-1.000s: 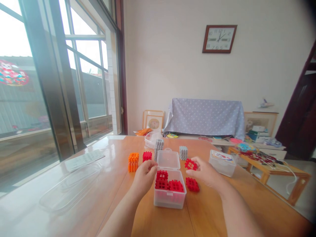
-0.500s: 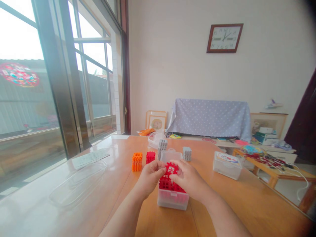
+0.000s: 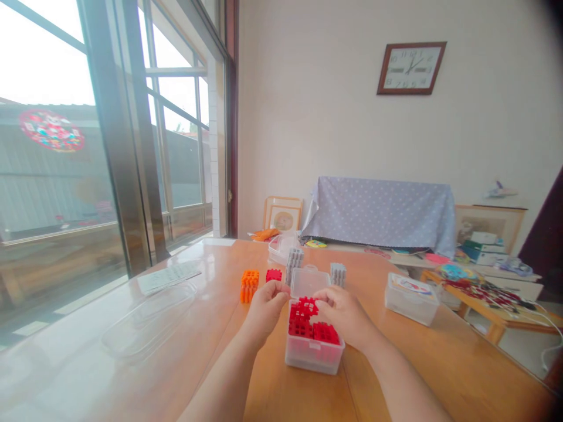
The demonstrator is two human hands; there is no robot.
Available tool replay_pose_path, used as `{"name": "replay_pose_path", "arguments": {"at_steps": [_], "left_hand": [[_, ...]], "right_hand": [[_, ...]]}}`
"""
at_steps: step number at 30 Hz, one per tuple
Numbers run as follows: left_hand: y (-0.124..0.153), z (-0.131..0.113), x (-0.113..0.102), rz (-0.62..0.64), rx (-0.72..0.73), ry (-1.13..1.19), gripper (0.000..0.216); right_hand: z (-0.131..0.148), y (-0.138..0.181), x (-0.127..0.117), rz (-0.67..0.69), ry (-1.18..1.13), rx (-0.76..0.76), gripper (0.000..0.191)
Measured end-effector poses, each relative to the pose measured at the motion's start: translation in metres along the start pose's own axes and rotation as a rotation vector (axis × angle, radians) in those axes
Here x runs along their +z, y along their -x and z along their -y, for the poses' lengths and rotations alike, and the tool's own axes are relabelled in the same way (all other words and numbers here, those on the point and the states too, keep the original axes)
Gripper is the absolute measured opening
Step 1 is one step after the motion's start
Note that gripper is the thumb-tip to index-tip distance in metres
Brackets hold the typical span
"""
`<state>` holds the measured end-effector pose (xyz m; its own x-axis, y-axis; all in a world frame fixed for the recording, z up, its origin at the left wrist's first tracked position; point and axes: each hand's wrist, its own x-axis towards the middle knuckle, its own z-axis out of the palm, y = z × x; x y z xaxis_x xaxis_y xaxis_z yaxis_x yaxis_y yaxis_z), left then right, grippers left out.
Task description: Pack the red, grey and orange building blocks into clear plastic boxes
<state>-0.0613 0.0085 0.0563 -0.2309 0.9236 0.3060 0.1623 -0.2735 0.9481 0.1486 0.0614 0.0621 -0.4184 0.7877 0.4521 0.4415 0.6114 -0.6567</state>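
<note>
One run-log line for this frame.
translucent plastic box: lid open, red tiles inside | right hand: holds red lattice tile at box's far end | left hand: by box's far-left corner | beyond: orange stack, grey stacks

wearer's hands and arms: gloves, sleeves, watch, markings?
Left hand and right hand: bare, no gloves. Left forearm and right forearm: no sleeve, watch, bracelet or marking visible. Upper arms out of frame.
</note>
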Motion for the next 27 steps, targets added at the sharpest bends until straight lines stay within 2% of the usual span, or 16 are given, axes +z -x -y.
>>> {"name": "replay_pose_path", "arguments": {"at_steps": [4, 12, 17, 21, 27], "left_hand": [[-0.001, 0.002, -0.001, -0.015, -0.011, -0.033, 0.014], [-0.002, 0.006, 0.0, -0.003, 0.016, -0.123, 0.01], [-0.001, 0.005, 0.0, -0.002, 0.025, -0.147, 0.009], [0.0, 0.004, 0.0, -0.001, 0.02, -0.177, 0.01], [-0.001, 0.006, 0.0, 0.001, 0.026, -0.23, 0.011]], "right_hand": [[0.002, 0.002, 0.003, 0.067, 0.024, 0.017, 0.02], [0.01, -0.001, 0.007, 0.127, 0.231, 0.03, 0.019], [0.009, -0.002, 0.008, 0.164, 0.234, 0.045, 0.022], [0.007, -0.001, 0.005, 0.144, 0.234, 0.077, 0.024], [0.015, 0.002, 0.001, 0.105, 0.392, 0.065, 0.023]]}}
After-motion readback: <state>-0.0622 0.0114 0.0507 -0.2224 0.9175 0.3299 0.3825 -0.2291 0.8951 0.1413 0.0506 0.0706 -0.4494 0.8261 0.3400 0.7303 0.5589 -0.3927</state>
